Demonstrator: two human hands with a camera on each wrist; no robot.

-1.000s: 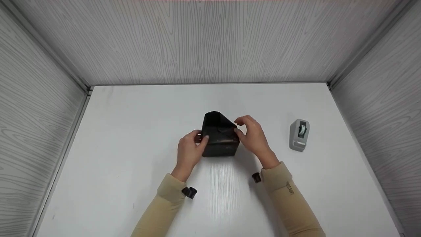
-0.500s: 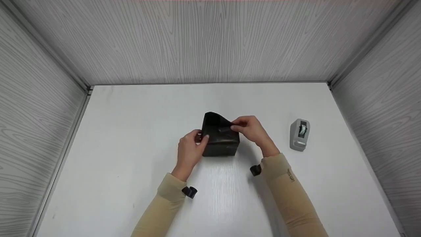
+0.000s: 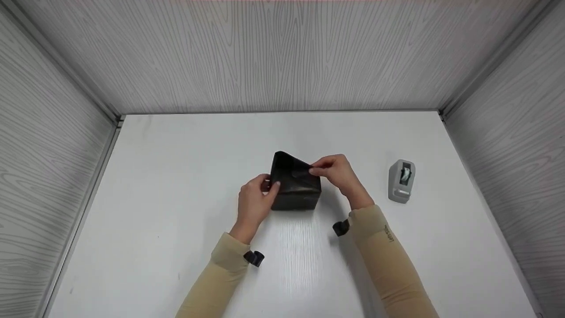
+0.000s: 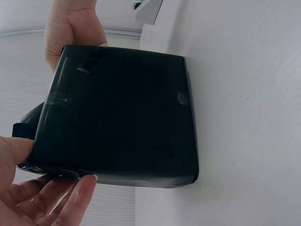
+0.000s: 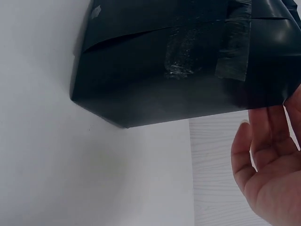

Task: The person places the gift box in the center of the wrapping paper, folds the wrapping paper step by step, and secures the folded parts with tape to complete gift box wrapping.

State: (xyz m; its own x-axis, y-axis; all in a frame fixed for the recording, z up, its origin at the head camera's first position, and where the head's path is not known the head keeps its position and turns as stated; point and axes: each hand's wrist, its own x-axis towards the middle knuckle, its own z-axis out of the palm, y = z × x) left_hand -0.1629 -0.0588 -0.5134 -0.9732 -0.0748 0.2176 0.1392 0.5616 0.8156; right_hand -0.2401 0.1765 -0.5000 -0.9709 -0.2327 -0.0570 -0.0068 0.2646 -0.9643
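Note:
A box wrapped in black paper (image 3: 295, 199) stands near the middle of the white table. At its far end a loose paper flap (image 3: 281, 160) sticks up, peaked at the left and folded down at the right. My left hand (image 3: 255, 201) grips the box's left side, thumb on the near top edge and fingers beyond. With thumb and forefinger, my right hand (image 3: 340, 174) pinches the folded paper at the upper right corner. Strips of clear tape (image 5: 233, 54) cross a paper seam in the right wrist view. The left wrist view shows the box's near face (image 4: 122, 117) in shadow.
To the right on the table stands a grey tape dispenser (image 3: 401, 182) with a roll in it. Pale wood-grain panels (image 3: 282, 57) enclose the white tabletop (image 3: 176, 154) at the back and both sides.
My right forefinger, raised off the paper a second ago, has come down to pinch the fold with the thumb. The flap's peak has dropped slightly and narrowed toward the left. My left hand stays put.

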